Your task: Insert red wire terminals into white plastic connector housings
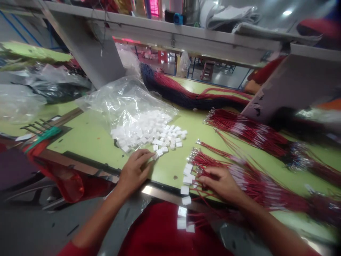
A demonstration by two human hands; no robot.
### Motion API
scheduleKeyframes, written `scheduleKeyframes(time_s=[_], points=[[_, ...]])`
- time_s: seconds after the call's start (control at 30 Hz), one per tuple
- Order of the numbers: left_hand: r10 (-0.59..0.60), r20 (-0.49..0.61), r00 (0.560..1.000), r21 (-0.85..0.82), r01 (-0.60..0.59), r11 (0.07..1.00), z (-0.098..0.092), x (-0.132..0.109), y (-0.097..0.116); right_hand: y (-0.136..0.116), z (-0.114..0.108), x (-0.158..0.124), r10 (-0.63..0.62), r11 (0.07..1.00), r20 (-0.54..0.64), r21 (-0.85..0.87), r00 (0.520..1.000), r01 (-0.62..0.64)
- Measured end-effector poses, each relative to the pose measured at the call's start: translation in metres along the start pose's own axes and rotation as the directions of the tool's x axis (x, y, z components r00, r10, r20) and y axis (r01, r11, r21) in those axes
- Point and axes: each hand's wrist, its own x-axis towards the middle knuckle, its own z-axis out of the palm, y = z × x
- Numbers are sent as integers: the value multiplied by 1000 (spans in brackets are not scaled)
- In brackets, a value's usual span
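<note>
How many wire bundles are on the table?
3: red-and-navy wire bundle at back, mid-right red wire bundle, front red wire bundle under right hand; others may be hidden.

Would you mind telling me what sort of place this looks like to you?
Most likely a wire-harness workshop or small factory: a long green workbench carries bundles of red wires and a plastic bag of small white connectors.

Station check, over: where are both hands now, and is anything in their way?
Left hand at pile of small white plastic connectors. Right hand on bundle of thin red wires. Between hands, loose white connectors.
</note>
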Motion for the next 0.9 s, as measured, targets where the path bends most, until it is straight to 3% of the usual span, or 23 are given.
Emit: scheduleKeyframes(time_s=[0.13,0.23,0.33,0.4,0.53,0.63,0.77,0.9], points=[[7,169,986,62,-18,998,-10,12,-20,-1,0,-1,49,999,54,-24,997,-48],[-13,176,984,-14,16,1000,-9,14,-8,0,-1,0,45,998,33,-54,998,-43],[-83,232,969,-231,137,963,-2,9,17,-1,-1,0,54,997,17,-64,998,-53],[-152,344,926,-387,288,876,5,5,37,-1,0,1,53,997,0,-62,999,-52],[-189,550,814,-594,540,597,21,1,67,2,3,0,50,997,-47,-62,998,-53],[-169,615,770,-646,615,453,28,0,78,4,4,-2,15,997,-77,-70,997,-20],[-176,686,706,-627,696,351,29,-1,85,1,5,-3,-31,997,-93,-80,995,23],[-161,698,698,-649,711,271,33,-4,88,0,6,-3,-54,996,-77,-77,996,48]])
